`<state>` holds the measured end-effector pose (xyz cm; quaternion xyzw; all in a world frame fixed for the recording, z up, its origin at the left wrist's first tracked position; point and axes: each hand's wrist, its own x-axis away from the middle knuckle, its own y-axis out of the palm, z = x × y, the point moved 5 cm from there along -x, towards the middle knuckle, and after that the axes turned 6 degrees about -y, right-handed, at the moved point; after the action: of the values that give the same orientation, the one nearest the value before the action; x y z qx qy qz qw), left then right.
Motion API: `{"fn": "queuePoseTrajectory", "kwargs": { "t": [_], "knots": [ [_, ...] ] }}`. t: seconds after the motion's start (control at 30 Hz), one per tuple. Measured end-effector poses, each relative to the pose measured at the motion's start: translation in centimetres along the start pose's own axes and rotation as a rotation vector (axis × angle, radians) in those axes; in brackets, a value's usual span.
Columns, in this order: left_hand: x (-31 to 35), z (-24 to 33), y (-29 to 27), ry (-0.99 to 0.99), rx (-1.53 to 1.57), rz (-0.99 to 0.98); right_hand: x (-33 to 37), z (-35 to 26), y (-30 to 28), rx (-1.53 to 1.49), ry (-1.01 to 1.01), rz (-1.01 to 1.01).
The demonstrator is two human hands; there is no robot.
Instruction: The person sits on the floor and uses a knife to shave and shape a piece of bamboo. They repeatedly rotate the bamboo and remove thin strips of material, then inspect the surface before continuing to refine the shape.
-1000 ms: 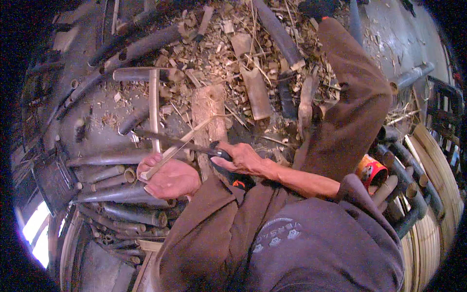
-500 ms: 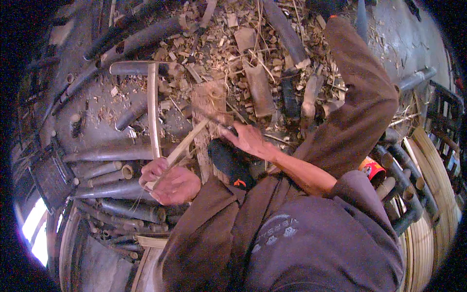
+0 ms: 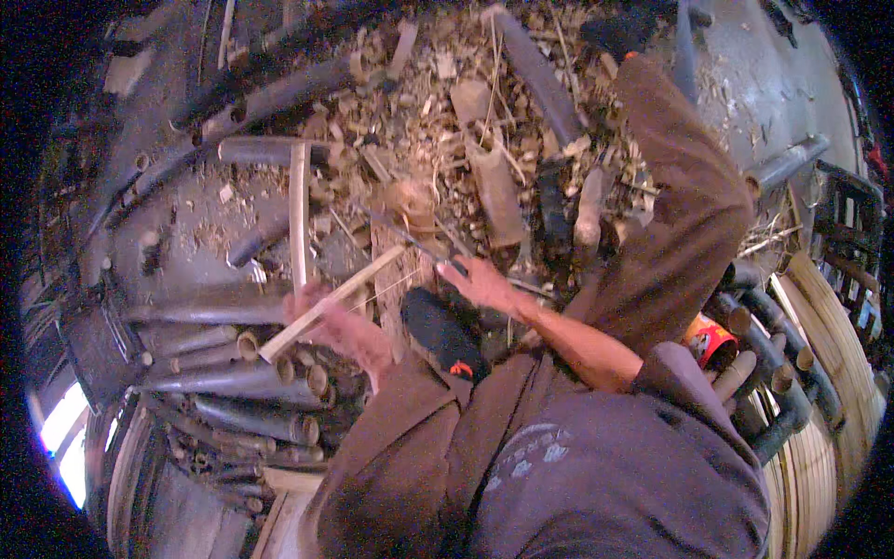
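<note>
A pale bamboo strip (image 3: 358,279) slants across my left hand (image 3: 346,334), one end jutting out past the hand and the other over the wooden block (image 3: 386,265). My left fingers are blurred but appear closed round the strip. In my right hand (image 3: 482,284) is the dark handle of a knife (image 3: 419,244). Its thin blade points up and left over the block, near the far end of the strip. A second pale strip (image 3: 299,210) stretches away beyond my left fingers; whether they touch it I cannot tell. My dark-shod foot (image 3: 442,326) rests beside the block.
Wood chips (image 3: 438,84) cover the ground ahead, with split bamboo pieces (image 3: 494,191) among them. Dark bamboo poles (image 3: 228,384) are stacked at the left. A red tin (image 3: 712,340) and bundled pale strips (image 3: 810,447) are at the right. My bent leg (image 3: 670,205) reaches forward.
My left hand has shifted slightly right and up, and its strip now lies more across it, one end further out. The right hand with the knife has moved slightly down and right.
</note>
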<state>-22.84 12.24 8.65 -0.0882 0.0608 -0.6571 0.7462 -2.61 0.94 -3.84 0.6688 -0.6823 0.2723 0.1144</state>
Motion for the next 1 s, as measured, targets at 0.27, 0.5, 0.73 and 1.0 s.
{"fn": "queuePoseTrajectory", "kwargs": {
  "t": [0.27, 0.5, 0.73, 1.0],
  "knots": [
    [-2.2, 1.1, 1.6, -0.393, 0.107, 0.127, 0.6, -0.5, -1.7, -0.266, 0.099, 0.023],
    [-1.1, 3.3, 0.4, -0.195, 0.150, -0.113, 1.0, -0.3, -0.4, -0.140, -0.020, -0.007],
    [-1.4, 3.1, -1.0, 0.166, -0.627, 0.094, 1.4, -1.0, -0.4, -0.026, -0.110, -0.096],
    [-4.2, 7.6, -1.9, 0.131, 0.292, 0.415, 2.5, -5.1, -1.5, 0.120, 0.043, -0.010]
  ]
}}
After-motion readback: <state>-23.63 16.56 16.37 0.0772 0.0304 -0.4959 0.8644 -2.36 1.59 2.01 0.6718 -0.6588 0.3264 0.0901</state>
